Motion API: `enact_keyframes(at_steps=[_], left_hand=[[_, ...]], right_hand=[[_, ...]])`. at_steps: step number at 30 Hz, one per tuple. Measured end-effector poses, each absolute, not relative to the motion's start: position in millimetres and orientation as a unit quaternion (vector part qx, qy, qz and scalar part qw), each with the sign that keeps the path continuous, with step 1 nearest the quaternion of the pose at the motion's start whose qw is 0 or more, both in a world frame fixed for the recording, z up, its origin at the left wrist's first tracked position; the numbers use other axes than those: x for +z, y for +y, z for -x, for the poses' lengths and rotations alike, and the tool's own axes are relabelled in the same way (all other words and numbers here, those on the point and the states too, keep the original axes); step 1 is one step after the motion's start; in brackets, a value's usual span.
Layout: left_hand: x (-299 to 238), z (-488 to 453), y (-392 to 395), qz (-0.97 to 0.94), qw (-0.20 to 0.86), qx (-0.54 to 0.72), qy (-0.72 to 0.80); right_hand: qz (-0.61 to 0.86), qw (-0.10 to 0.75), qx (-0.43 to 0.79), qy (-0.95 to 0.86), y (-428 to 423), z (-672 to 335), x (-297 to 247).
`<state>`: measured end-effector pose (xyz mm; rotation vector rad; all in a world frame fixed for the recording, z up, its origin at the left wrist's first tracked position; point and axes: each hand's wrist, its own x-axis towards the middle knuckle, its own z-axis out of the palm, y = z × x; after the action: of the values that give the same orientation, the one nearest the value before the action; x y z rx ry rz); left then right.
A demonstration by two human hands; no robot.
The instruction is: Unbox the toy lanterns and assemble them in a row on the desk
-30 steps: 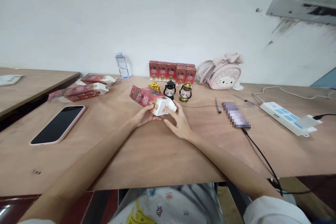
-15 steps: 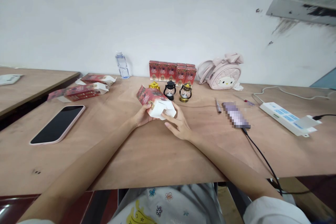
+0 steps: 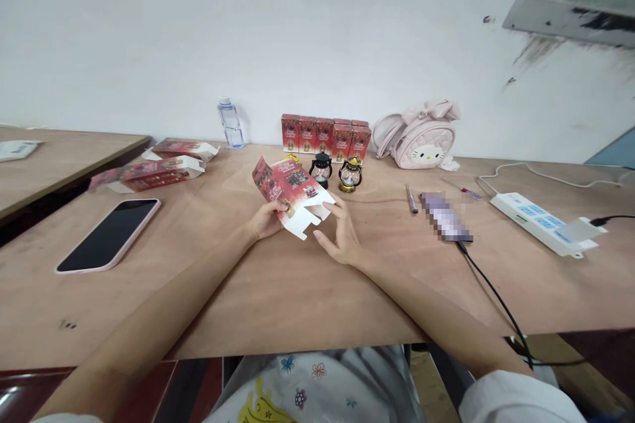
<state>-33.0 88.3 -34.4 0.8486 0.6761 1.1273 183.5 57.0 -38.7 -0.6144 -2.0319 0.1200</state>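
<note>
carton, just one, tilts between the two hands above the table, its cut white flaps toward five o'clock. with it as clock centre and twelve toward the wall: left hand pinches its near left edge, thumb on top; right hand is loosely spread, fingers at the flaps, thumb apart. one sliver of gold shows at twelve, mostly hidden by the carton. two lanterns stand toward two. at one, five red boxes stand in front, two more tops behind. one bottle at eleven, one bag between two and three. toward nine, one phone and at least two loose cartons. near three, one screwdriver and one power strip.
</note>
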Motion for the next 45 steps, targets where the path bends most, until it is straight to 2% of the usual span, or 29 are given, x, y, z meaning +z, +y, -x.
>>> enact_keyframes(at_steps=[3, 10, 19, 28, 31, 37, 45], left_hand=[[-35, 30, 87, -0.396, 0.708, 0.491, 0.318], [-30, 21, 82, -0.457, 0.699, 0.449, 0.318], [-34, 23, 87, -0.414, 0.686, 0.478, 0.359], [-28, 13, 72, -0.465, 0.697, 0.464, 0.287], [-26, 3, 66, -0.49, 0.665, 0.487, 0.285], [-22, -17, 57, -0.555, 0.522, 0.559, 0.326], [-26, -15, 63, -0.548, 0.422, 0.632, 0.351]], right_hand=[[0.258, 0.508, 0.046, -0.82, 57, -183, -38], [0.306, 0.49, 0.064, -0.814, 58, -181, -36], [0.317, 0.479, 0.077, -0.815, 57, -180, -33], [0.3, 0.461, 0.086, -0.831, 57, -181, -35], [0.288, 0.462, 0.095, -0.833, 59, -181, -36], [0.303, 0.501, 0.108, -0.804, 60, -180, -38], [0.379, 0.548, 0.178, -0.724, 50, -170, -46]])
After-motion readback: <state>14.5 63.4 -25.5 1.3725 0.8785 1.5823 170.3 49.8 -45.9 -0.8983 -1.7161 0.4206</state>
